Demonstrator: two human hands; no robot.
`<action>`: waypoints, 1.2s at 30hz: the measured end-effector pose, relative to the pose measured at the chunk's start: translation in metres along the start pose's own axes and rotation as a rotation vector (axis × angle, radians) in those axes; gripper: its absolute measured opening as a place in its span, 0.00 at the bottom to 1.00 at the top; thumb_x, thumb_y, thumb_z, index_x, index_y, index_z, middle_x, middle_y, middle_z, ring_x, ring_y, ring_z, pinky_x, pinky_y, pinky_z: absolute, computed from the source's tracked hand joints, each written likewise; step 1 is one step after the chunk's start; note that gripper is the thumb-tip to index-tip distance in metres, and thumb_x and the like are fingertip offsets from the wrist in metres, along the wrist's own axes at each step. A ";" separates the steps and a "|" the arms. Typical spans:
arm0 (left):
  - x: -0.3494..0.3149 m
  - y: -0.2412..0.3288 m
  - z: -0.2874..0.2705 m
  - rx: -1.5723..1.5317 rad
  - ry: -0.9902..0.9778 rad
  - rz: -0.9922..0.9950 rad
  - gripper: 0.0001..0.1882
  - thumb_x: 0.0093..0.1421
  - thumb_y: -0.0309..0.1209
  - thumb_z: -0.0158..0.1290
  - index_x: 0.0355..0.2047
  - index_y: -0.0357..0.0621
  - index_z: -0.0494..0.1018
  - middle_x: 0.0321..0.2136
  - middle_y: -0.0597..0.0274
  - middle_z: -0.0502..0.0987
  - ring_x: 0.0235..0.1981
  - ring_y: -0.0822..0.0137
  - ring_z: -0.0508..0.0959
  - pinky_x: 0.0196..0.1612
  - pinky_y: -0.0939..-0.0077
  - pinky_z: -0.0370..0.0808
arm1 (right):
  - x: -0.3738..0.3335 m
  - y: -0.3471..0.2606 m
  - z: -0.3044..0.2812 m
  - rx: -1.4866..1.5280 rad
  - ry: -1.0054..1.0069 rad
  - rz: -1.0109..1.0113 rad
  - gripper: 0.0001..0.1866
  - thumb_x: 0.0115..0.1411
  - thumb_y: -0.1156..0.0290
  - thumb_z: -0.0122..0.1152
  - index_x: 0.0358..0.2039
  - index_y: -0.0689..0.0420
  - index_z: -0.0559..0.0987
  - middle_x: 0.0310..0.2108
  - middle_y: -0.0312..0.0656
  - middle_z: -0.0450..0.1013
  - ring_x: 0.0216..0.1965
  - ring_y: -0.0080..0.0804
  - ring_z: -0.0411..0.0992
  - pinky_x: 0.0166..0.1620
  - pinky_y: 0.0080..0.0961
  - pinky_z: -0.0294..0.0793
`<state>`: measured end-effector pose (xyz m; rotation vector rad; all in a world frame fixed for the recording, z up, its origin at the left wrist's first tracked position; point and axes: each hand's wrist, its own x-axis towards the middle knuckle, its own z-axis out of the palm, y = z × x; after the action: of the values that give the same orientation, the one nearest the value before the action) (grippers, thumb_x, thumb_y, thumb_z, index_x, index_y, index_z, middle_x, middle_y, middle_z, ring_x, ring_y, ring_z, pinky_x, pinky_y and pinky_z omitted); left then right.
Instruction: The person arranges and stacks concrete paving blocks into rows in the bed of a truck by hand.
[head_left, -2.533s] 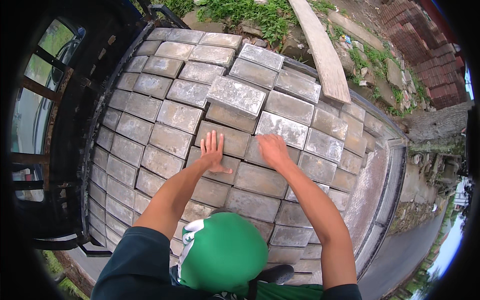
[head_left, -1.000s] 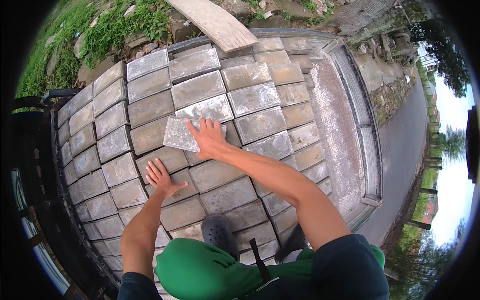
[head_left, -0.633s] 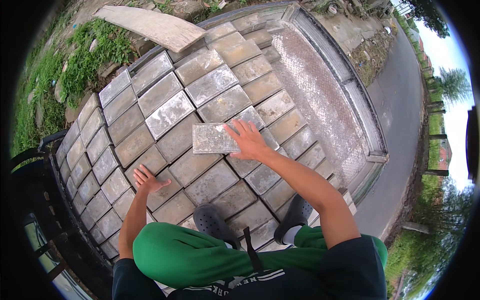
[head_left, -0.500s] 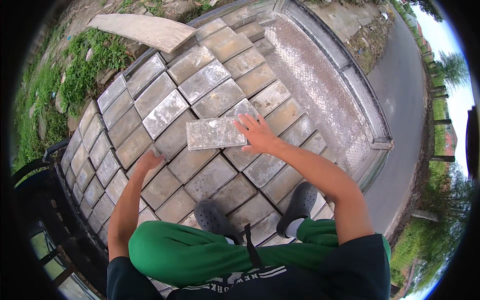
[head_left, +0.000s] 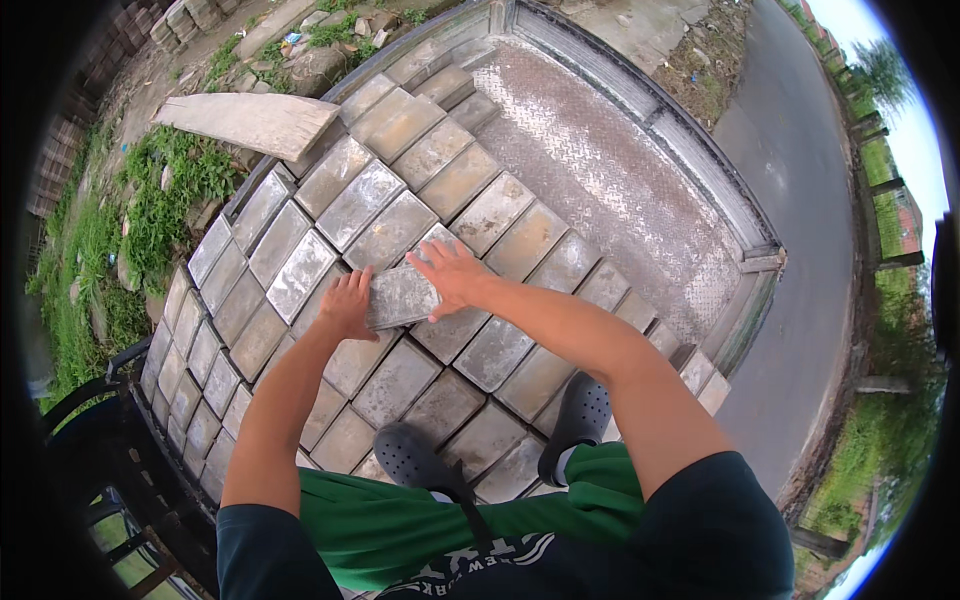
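Note:
A grey rectangular concrete paver [head_left: 400,297] lies loose and askew on top of the stacked rows. My left hand [head_left: 348,303] grips its left end, with the fingers over the top edge. At the other end, my right hand [head_left: 450,276] has its fingers over the top and its thumb at the near side. Below and around them spread closely stacked concrete pavers [head_left: 398,383], stained grey and tan. The undersides of the loose paver and the fingertips beneath it are hidden.
The stack stands on a truck bed with a worn tread-plate floor [head_left: 575,145] and a raised side wall [head_left: 660,115]. A wooden plank [head_left: 250,120] rests at the far-left edge, beside grass and rubble. My dark clogs [head_left: 412,455] stand on the pavers. A road [head_left: 795,170] runs at right.
My left hand has come over to the left end of the loose paver and taken hold. My right hand has stayed at its right end. The view has shifted somewhat.

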<state>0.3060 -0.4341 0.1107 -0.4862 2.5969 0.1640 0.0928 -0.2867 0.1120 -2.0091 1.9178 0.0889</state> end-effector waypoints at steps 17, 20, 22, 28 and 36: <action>-0.002 0.054 -0.026 0.153 -0.011 0.099 0.65 0.31 0.58 0.71 0.63 0.30 0.55 0.50 0.47 0.70 0.54 0.50 0.72 0.59 0.60 0.68 | -0.044 0.005 0.014 0.004 -0.038 -0.192 0.67 0.38 0.48 0.75 0.73 0.50 0.45 0.55 0.55 0.64 0.55 0.48 0.66 0.53 0.42 0.63; 0.004 0.118 -0.051 0.137 -0.034 0.172 0.65 0.32 0.58 0.70 0.63 0.30 0.55 0.51 0.46 0.70 0.54 0.49 0.72 0.59 0.59 0.68 | -0.103 0.036 0.006 0.048 -0.078 -0.205 0.67 0.38 0.49 0.75 0.73 0.47 0.44 0.54 0.56 0.64 0.53 0.50 0.66 0.51 0.44 0.64; 0.010 0.158 -0.068 0.066 -0.069 0.229 0.64 0.33 0.58 0.69 0.63 0.29 0.54 0.51 0.44 0.69 0.54 0.48 0.72 0.60 0.58 0.67 | -0.149 0.057 -0.004 0.068 -0.099 -0.194 0.66 0.38 0.50 0.76 0.73 0.43 0.45 0.53 0.56 0.64 0.53 0.50 0.66 0.51 0.44 0.64; 0.075 0.271 -0.095 0.092 0.026 0.429 0.63 0.34 0.55 0.71 0.63 0.31 0.54 0.51 0.44 0.69 0.54 0.48 0.72 0.60 0.59 0.67 | -0.269 0.131 0.005 0.138 -0.048 0.001 0.63 0.40 0.51 0.76 0.73 0.35 0.47 0.52 0.55 0.64 0.54 0.50 0.65 0.51 0.43 0.63; 0.188 0.399 -0.088 0.301 0.066 0.686 0.59 0.36 0.47 0.72 0.64 0.36 0.55 0.52 0.49 0.68 0.56 0.51 0.68 0.61 0.59 0.64 | -0.365 0.176 0.089 0.111 0.087 0.576 0.64 0.38 0.47 0.78 0.72 0.36 0.49 0.55 0.54 0.62 0.55 0.48 0.61 0.53 0.48 0.62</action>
<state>-0.0339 -0.1393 0.1064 0.5213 2.6822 -0.0214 -0.0892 0.0856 0.0973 -1.3586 2.4401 0.0394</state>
